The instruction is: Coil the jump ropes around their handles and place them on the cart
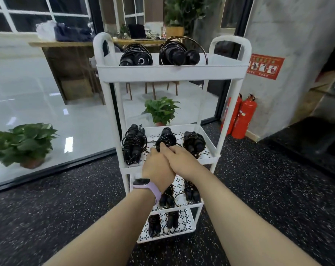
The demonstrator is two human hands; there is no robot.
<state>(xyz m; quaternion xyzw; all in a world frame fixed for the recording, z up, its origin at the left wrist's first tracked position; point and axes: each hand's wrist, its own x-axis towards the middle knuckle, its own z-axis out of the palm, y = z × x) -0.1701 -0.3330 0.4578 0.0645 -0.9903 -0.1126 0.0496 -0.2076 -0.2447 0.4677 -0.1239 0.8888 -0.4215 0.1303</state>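
Observation:
A white tiered cart (pixel 172 72) stands in front of me. On its second shelf (pixel 208 161) lie three coiled black jump ropes. Both my hands reach to the middle one (pixel 167 137): my left hand (pixel 156 169) and my right hand (pixel 179 159) overlap at its near end, fingers curled on the bundle. The left rope (pixel 133 145) and the right rope (pixel 193 144) lie on either side, untouched. Two more coiled ropes (pixel 136 55) (pixel 179 52) sit in the top tray. Lower shelves hold further coiled ropes (pixel 190 191) (pixel 154 224).
A glass wall runs along the left with a potted plant (pixel 23 143) behind it. Another small plant (pixel 160 110) shows behind the cart. Two red fire extinguishers (pixel 241 117) stand at the right by a grey pillar. The floor is dark speckled rubber.

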